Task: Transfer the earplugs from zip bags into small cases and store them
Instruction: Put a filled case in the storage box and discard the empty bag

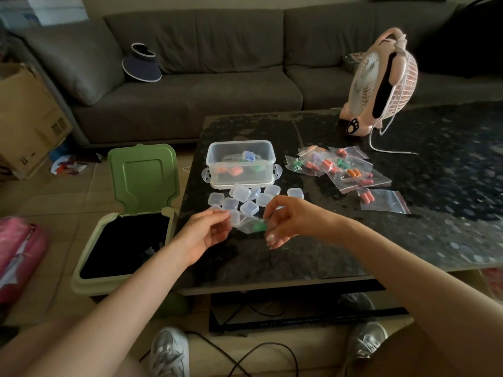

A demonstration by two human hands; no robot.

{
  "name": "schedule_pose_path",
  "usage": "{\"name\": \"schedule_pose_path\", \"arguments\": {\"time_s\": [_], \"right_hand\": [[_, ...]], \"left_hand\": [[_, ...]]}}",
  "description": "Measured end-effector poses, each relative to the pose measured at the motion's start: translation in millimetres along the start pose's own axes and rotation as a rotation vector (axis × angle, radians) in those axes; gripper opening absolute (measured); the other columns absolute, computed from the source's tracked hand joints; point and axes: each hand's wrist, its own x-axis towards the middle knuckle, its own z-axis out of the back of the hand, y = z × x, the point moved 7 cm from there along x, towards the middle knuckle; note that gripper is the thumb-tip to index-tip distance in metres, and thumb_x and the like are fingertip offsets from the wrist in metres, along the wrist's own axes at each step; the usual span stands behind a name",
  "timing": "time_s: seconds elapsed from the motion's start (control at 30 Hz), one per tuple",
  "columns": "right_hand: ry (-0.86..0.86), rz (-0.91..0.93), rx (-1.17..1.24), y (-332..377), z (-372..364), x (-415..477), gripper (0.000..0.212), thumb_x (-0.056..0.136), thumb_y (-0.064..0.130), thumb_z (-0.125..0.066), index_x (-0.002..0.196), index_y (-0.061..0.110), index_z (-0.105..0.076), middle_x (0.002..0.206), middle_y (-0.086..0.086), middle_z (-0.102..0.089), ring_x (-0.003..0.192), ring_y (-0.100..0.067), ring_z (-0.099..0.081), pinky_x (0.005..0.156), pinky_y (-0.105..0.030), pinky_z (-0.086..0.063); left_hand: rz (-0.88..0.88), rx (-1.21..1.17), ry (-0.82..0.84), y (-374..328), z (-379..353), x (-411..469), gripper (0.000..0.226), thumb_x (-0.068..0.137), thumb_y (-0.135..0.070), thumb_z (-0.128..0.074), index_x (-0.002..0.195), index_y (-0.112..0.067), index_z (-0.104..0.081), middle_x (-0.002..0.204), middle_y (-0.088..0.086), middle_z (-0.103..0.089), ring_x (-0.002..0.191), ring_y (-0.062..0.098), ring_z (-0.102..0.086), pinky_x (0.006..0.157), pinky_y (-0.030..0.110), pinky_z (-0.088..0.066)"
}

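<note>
Both hands hold one small clear zip bag [246,225] above the dark table's near left part; a green earplug [259,227] shows inside it. My left hand [205,234] pinches the bag's left edge and my right hand [283,223] pinches its right edge. Just behind lie several small clear cases [246,198]. A clear storage box [241,162] stands behind them, with filled cases inside. To the right lies a pile of zip bags [337,165] with orange, green and purple earplugs.
An open green bin [123,240] with its lid [144,176] up stands left of the black glossy table [408,227]. A pink fan [381,83] and its white cable sit at the table's back. Behind is a grey sofa [217,63]. Cables and my shoes lie below.
</note>
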Motion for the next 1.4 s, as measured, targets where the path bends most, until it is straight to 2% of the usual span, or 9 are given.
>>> {"name": "schedule_pose_path", "arguments": {"time_s": [0.13, 0.27, 0.47, 0.63, 0.93, 1.1, 1.23, 1.3, 1.4], "right_hand": [[-0.126, 0.047, 0.013, 1, 8, 1, 0.016, 0.078, -0.013, -0.066, 0.092, -0.008, -0.062, 0.078, -0.021, -0.067, 0.067, -0.026, -0.07, 0.067, -0.031, -0.059], [-0.259, 0.085, 0.051, 6, 16, 1, 0.005, 0.079, -0.008, -0.067, 0.081, -0.004, -0.065, 0.072, -0.022, -0.068, 0.061, -0.024, -0.068, 0.062, -0.029, -0.059], [-0.391, 0.119, 0.06, 8, 26, 7, 0.01, 0.081, -0.004, -0.067, 0.074, 0.003, -0.065, 0.055, -0.008, -0.065, 0.051, -0.02, -0.065, 0.054, -0.028, -0.057], [-0.449, 0.11, 0.009, 12, 32, 6, 0.011, 0.076, 0.004, -0.075, 0.073, 0.003, -0.064, 0.058, -0.009, -0.065, 0.049, -0.018, -0.063, 0.051, -0.025, -0.056], [-0.387, 0.134, -0.183, 16, 25, 8, 0.015, 0.078, 0.01, -0.075, 0.09, 0.006, -0.068, 0.07, -0.003, -0.065, 0.055, -0.017, -0.062, 0.054, -0.023, -0.056], [-0.432, 0.157, -0.191, 16, 26, 8, 0.008, 0.081, 0.009, -0.073, 0.084, 0.003, -0.068, 0.064, -0.002, -0.063, 0.056, -0.019, -0.062, 0.06, -0.031, -0.059], [-0.468, 0.178, -0.173, 18, 28, 7, 0.006, 0.082, 0.009, -0.071, 0.082, 0.005, -0.067, 0.061, 0.002, -0.063, 0.055, -0.018, -0.062, 0.06, -0.029, -0.059], [-0.493, 0.188, -0.159, 20, 30, 5, 0.008, 0.083, 0.011, -0.071, 0.083, 0.004, -0.066, 0.065, -0.001, -0.065, 0.056, -0.02, -0.063, 0.059, -0.026, -0.058], [-0.557, 0.181, -0.094, 21, 38, 4, 0.01, 0.085, 0.013, -0.068, 0.087, 0.004, -0.064, 0.079, -0.009, -0.067, 0.065, -0.026, -0.067, 0.063, -0.032, -0.06]], "left_hand": [[0.094, 0.041, -0.011, 13, 1, -3, 0.008, 0.09, -0.008, -0.059, 0.083, -0.005, -0.061, 0.056, 0.002, -0.064, 0.05, 0.009, -0.062, 0.045, 0.019, -0.051], [0.154, 0.067, -0.012, 20, -5, -4, 0.011, 0.091, -0.009, -0.058, 0.083, -0.002, -0.061, 0.054, 0.004, -0.064, 0.047, 0.01, -0.062, 0.042, 0.019, -0.05], [0.195, 0.099, -0.086, 22, -6, 0, 0.009, 0.09, -0.009, -0.06, 0.086, -0.001, -0.06, 0.049, 0.003, -0.064, 0.041, 0.008, -0.061, 0.038, 0.017, -0.047], [0.201, 0.075, -0.086, 22, -10, 3, 0.011, 0.092, -0.012, -0.059, 0.086, -0.003, -0.059, 0.047, 0.002, -0.062, 0.04, 0.007, -0.059, 0.037, 0.017, -0.047], [0.226, 0.07, -0.1, 26, -8, 5, 0.019, 0.091, -0.015, -0.059, 0.078, -0.001, -0.059, 0.046, 0.002, -0.058, 0.036, 0.006, -0.053, 0.034, 0.016, -0.042], [0.226, 0.086, -0.096, 25, -8, 4, 0.021, 0.092, -0.017, -0.059, 0.081, 0.0, -0.061, 0.048, 0.002, -0.06, 0.038, 0.006, -0.055, 0.035, 0.017, -0.044], [0.224, 0.083, -0.113, 24, -8, 4, 0.025, 0.093, -0.02, -0.057, 0.082, 0.001, -0.064, 0.057, 0.006, -0.064, 0.039, 0.006, -0.056, 0.035, 0.016, -0.044], [0.222, 0.082, -0.124, 24, -7, 4, 0.025, 0.093, -0.021, -0.058, 0.086, 0.002, -0.063, 0.061, 0.007, -0.064, 0.039, 0.006, -0.056, 0.035, 0.016, -0.044], [0.191, 0.086, -0.147, 22, -6, 4, 0.024, 0.093, -0.021, -0.058, 0.083, 0.0, -0.063, 0.064, 0.009, -0.065, 0.039, 0.006, -0.057, 0.036, 0.016, -0.044]]}}
